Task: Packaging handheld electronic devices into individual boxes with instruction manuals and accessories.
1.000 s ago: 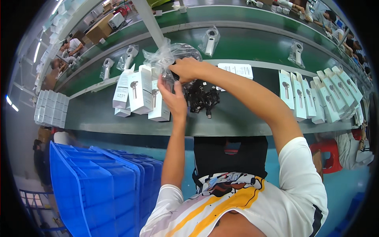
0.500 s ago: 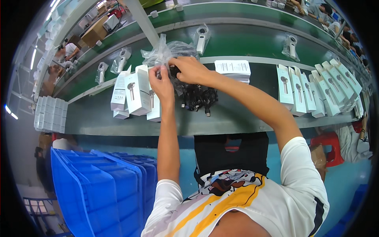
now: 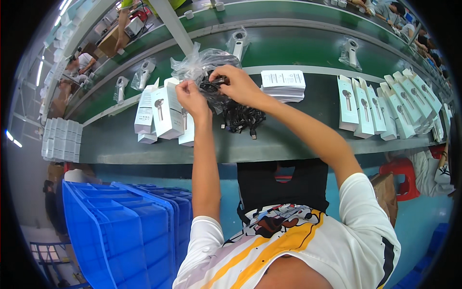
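Both hands (image 3: 216, 91) lowered slightly, clear bag (image 3: 199, 65) pinched between them

The person wears a white short-sleeved T-shirt (image 3: 365, 226); its front carries a cartoon-like print in yellow, black, red and grey, apparently, though the lens warps it; both forearms are bare; both hands ungloved.

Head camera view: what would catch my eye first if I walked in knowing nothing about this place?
Probably the two bare hands, left hand and right hand, gripping a crinkled clear plastic bag of black cables above a dark workbench. White cartons stand at the left, with another row at the right. Stacked blue crates fill the lower left.
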The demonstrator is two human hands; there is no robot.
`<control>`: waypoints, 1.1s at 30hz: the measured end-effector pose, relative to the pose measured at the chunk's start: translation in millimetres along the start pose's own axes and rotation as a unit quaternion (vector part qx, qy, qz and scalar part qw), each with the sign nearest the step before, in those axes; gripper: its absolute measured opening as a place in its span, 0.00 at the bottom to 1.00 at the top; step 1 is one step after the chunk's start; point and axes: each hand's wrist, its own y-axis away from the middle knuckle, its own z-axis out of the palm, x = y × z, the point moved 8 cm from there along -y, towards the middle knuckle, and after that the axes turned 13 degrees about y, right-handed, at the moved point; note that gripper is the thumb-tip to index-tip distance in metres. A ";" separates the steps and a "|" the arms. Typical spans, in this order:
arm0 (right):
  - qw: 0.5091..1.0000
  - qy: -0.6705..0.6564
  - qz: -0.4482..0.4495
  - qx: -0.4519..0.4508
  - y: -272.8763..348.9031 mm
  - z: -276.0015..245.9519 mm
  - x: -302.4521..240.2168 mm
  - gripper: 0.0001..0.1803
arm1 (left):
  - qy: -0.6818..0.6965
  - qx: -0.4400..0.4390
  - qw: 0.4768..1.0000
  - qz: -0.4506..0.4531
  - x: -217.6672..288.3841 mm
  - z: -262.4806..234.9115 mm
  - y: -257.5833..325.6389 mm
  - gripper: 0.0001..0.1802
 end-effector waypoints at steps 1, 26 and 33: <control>0.998 -0.014 -0.021 0.049 9.9 -9.4 -6.3 0.16 | -0.026 -0.010 1.000 -0.008 0.6 -0.6 -1.3 0.07; 0.964 0.237 0.073 0.097 159.9 -2.7 20.6 0.21 | -0.321 -0.355 0.874 0.082 2.0 15.4 153.0 0.28; 0.960 0.233 0.079 0.137 161.1 -32.9 26.5 0.15 | -0.334 -0.352 0.869 0.095 34.8 14.3 154.2 0.21</control>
